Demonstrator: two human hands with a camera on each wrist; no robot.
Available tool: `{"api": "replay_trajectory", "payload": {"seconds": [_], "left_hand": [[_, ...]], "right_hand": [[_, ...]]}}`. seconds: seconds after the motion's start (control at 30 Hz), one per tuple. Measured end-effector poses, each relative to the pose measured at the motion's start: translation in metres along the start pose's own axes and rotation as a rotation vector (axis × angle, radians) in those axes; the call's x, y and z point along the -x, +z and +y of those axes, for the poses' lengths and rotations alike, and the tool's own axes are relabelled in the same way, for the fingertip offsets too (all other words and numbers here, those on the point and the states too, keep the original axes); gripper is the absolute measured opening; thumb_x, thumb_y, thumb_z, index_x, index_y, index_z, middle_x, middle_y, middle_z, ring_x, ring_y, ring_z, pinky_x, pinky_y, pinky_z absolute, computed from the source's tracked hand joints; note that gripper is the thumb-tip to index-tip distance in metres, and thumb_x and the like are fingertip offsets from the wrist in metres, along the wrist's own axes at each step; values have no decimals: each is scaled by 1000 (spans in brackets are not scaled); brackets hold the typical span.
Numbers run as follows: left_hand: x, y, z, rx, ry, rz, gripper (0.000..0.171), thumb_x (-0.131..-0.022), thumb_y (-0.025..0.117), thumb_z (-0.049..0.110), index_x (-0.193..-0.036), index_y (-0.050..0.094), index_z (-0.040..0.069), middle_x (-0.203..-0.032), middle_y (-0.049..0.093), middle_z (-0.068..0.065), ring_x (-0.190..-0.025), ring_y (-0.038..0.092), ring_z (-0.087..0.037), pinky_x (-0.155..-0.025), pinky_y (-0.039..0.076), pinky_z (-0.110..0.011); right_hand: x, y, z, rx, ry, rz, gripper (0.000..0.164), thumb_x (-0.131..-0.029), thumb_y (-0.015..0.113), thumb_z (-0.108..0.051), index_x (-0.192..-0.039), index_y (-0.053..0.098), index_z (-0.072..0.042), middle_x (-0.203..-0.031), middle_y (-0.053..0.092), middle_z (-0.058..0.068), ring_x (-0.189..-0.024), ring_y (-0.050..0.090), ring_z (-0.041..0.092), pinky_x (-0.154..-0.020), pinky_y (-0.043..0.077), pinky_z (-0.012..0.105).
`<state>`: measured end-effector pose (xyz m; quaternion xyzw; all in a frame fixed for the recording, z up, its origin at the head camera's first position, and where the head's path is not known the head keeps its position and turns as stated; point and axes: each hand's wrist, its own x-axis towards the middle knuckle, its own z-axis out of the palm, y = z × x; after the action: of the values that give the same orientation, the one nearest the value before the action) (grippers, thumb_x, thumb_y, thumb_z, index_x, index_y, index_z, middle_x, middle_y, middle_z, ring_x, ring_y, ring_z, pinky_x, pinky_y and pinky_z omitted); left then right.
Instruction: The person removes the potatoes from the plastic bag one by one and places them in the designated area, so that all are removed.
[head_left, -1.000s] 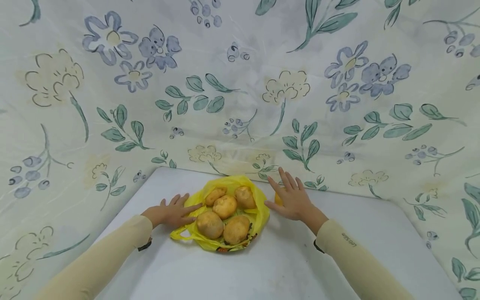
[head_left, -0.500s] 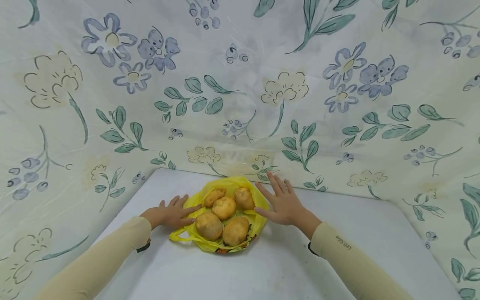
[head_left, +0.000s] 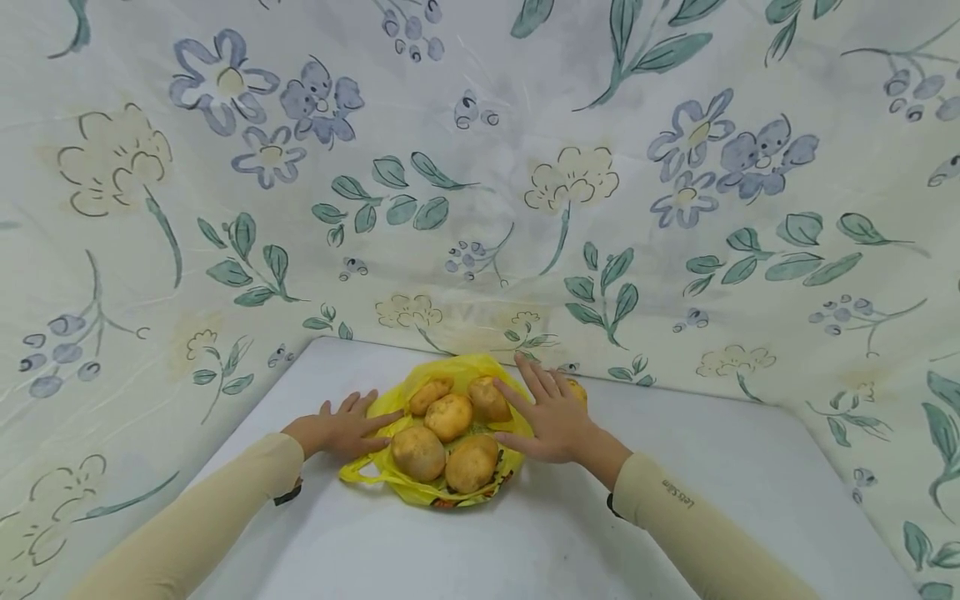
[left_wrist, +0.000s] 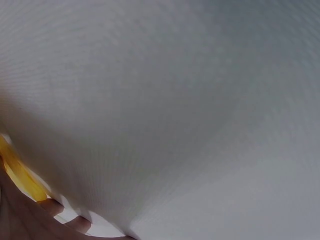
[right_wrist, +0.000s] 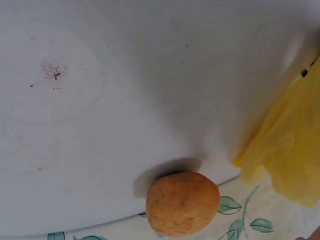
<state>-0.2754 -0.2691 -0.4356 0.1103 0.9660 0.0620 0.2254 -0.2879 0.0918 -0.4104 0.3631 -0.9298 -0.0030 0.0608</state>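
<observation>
A crumpled yellow plastic bag [head_left: 519, 392] lies with its mouth wide, several potatoes [head_left: 448, 417] showing inside it. My left hand [head_left: 341, 429] rests at the bag's left side, fingers spread, two fingertips over its rim. In the left wrist view only part of this left hand [left_wrist: 30, 217] shows at the lower corner, beside a strip of yellow bag [left_wrist: 22, 177]. Over the bag's right edge is my right hand [head_left: 551, 423], palm down with fingers straight and apart. Behind it, partly hidden, a single potato [head_left: 577, 389] sits outside the bag; the right wrist view shows this potato [right_wrist: 183, 204] whole.
Everything lies on a white table [head_left: 420, 550] whose surface carries small dark specks and a reddish mark [right_wrist: 55, 72]. A floral-patterned sheet [head_left: 480, 233] rises behind the table's far edge and along the left side.
My right hand has moved left, from over the single potato to the bag's right edge, so the potato's other side now shows. The left hand and the bag look unmoved.
</observation>
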Motion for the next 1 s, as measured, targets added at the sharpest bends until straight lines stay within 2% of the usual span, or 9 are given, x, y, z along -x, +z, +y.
{"api": "replay_trajectory", "payload": {"seconds": [0.2,0.5,1.0], "left_hand": [[-2,1,-1,0,-2,4,68,-96,47,62,-154,33,31,-163,9,-26,-146,7,-57,-107,2,-81],[-4,2,-2,0,-2,0,68,-95,48,62,-154,33,32,-164,8,-26,-146,7,-56,-107,3,-81],[-3,1,-1,9,-1,-2,67,-96,47,62,-154,32,32,-164,7,-26,-146,6,-56,-107,1,-80]], "right_hand": [[-3,0,-6,36,-58,12,82,-92,33,-75,-159,13,-33,-167,-11,8,-154,10,34,-121,10,61],[-2,1,-21,6,-104,4,80,-92,30,-77,-159,15,-34,-168,-7,10,-155,8,32,-121,11,60],[-3,1,-28,12,-135,-5,78,-94,32,-73,-159,15,-33,-168,-7,10,-155,2,32,-122,9,58]]}}
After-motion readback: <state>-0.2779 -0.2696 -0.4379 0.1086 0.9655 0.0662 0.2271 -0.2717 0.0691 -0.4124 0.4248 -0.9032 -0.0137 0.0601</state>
